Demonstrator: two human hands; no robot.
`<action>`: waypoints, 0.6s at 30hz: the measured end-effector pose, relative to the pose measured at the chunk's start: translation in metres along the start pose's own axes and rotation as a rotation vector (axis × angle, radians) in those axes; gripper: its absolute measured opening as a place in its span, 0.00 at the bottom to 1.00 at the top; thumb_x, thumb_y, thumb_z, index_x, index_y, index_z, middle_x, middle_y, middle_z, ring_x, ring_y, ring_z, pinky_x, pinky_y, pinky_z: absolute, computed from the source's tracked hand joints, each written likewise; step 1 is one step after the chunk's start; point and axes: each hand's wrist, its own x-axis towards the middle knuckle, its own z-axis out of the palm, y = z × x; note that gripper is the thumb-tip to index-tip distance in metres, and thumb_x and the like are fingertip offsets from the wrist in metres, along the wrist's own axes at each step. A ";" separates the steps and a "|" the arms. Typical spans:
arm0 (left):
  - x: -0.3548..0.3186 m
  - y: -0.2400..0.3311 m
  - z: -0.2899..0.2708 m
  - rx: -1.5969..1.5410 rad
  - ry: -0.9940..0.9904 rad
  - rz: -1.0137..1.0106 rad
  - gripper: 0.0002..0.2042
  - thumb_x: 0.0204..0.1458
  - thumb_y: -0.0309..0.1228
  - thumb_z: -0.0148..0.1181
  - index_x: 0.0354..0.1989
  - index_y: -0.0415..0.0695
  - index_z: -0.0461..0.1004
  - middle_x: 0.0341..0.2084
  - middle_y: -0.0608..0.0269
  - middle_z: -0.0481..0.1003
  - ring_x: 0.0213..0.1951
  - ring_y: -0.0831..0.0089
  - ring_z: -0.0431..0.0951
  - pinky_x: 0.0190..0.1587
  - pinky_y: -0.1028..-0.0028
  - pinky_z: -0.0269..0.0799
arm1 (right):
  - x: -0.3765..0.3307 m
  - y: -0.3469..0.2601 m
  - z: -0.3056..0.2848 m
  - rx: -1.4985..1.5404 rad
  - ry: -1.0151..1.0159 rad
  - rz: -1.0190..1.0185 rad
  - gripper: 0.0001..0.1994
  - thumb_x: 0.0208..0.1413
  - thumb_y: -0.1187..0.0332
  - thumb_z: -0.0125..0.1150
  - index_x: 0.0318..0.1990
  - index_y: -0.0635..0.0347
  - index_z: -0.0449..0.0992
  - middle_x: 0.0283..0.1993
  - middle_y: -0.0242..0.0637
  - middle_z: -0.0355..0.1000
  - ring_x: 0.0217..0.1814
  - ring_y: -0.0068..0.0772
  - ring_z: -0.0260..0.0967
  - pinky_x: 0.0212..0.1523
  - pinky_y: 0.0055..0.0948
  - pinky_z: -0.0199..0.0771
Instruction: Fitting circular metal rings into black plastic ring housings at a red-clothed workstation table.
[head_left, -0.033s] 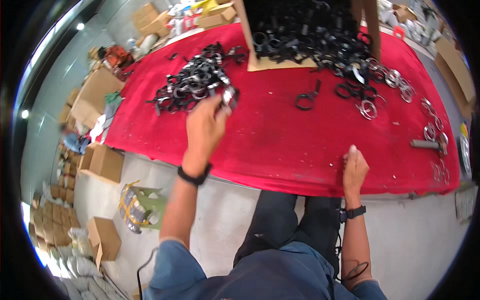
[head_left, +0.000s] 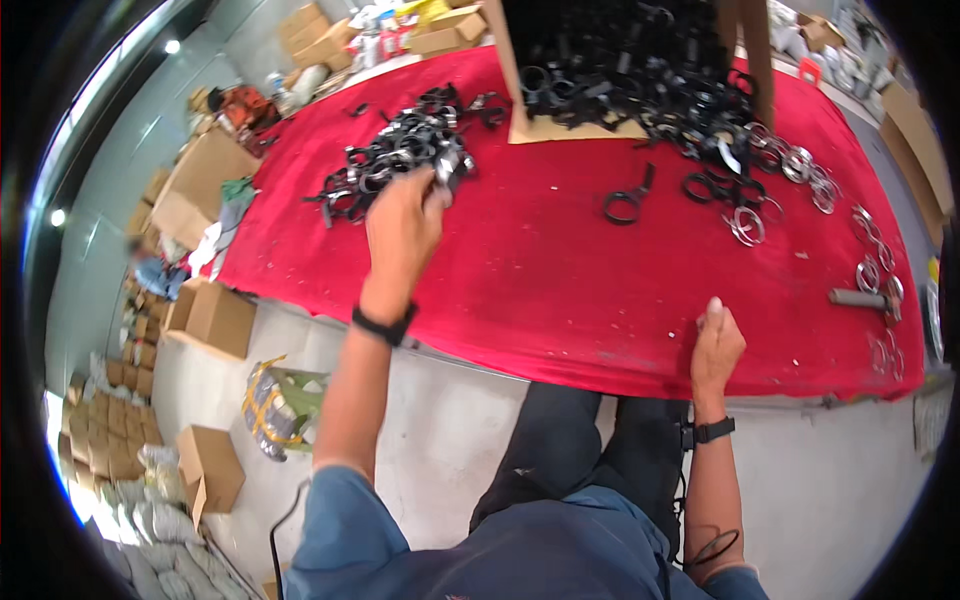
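Observation:
My left hand (head_left: 403, 228) reaches over the left part of the red-covered table, its fingers pinched on a black-and-silver ring-shaped metal part (head_left: 447, 183), blurred by motion. The part is at the near edge of a heap of similar black and silver ring parts (head_left: 400, 150). My right hand (head_left: 718, 352) rests near the table's front edge, fingers curled and thumb on top. Whether anything is inside it is hidden. Beyond it lies a single black ring with a straight stem (head_left: 623, 206). Farther right are joined black rings (head_left: 710, 187) and a silver ring pair (head_left: 747, 226).
A tipped cardboard box (head_left: 509, 70) spills many black ring parts at the back. A hammer (head_left: 865, 299) lies at the right among silver rings (head_left: 868, 272). Red cloth (head_left: 540, 290) covers the table. Cartons (head_left: 210, 320) stand on the floor at left, and a person (head_left: 155, 275) is far off.
My left hand has moved slightly left with the ring part, closer to the heap. The whole view has shifted a little; my right hand keeps its curled pose.

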 end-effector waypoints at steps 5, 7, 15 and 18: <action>0.064 -0.093 0.011 0.327 0.263 0.002 0.23 0.55 0.35 0.72 0.58 0.41 0.79 0.45 0.43 0.82 0.50 0.47 0.82 0.52 0.53 0.76 | -0.004 0.002 0.014 -0.083 0.012 -0.138 0.24 0.77 0.57 0.53 0.30 0.67 0.74 0.25 0.49 0.74 0.28 0.53 0.73 0.32 0.48 0.70; 0.051 -0.074 0.040 0.153 0.089 -0.098 0.24 0.52 0.37 0.75 0.56 0.39 0.80 0.46 0.41 0.82 0.52 0.45 0.81 0.57 0.53 0.77 | -0.006 0.004 0.012 -0.090 0.019 -0.153 0.24 0.77 0.57 0.53 0.29 0.67 0.73 0.25 0.49 0.73 0.27 0.53 0.72 0.32 0.48 0.69; -0.028 0.061 0.160 -0.273 -0.305 0.006 0.26 0.53 0.35 0.73 0.61 0.41 0.80 0.59 0.44 0.78 0.64 0.48 0.76 0.68 0.57 0.72 | -0.008 0.008 0.007 -0.081 0.016 -0.187 0.24 0.77 0.59 0.54 0.28 0.67 0.69 0.24 0.50 0.67 0.26 0.54 0.66 0.30 0.49 0.64; -0.026 0.102 0.190 -0.292 -0.412 0.067 0.31 0.56 0.39 0.72 0.69 0.46 0.74 0.68 0.31 0.69 0.68 0.36 0.71 0.71 0.53 0.70 | -0.009 0.013 0.004 -0.126 0.078 -0.198 0.23 0.76 0.59 0.56 0.28 0.67 0.70 0.25 0.52 0.68 0.27 0.58 0.66 0.31 0.51 0.65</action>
